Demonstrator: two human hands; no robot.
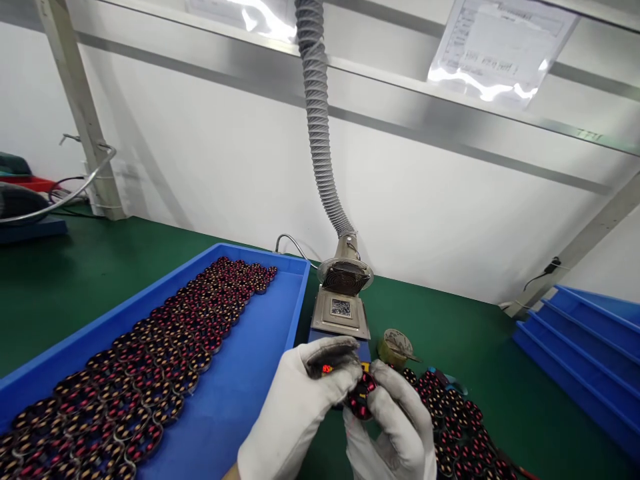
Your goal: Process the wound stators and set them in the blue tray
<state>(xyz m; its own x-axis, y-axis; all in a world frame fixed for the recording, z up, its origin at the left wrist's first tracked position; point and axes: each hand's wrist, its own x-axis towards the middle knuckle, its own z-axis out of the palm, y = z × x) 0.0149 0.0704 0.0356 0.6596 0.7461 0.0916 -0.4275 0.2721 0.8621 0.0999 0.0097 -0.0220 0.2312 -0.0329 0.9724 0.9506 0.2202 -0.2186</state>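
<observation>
A small round motor stator [361, 398] with red coils is held up between my two gloved hands, in front of the solder pot. My left hand [303, 393] pinches its left side with thumb and fingers; the glove's fingertips are blackened. From the other side, the fingers of my right hand [400, 423] are closed on its right and lower edge. Just beyond the hands stands the solder pot [343, 313], a metal-topped box with a square opening and a lit red display partly covered by my left hand.
Left, a blue tray [265, 333] carries rows of stators [165, 347]. More stators [455, 427] lie heaped at right, near a round tin [397, 347]. A ribbed exhaust hose [320, 127] ends in a hood over the pot. Stacked blue trays [580, 360] stand far right.
</observation>
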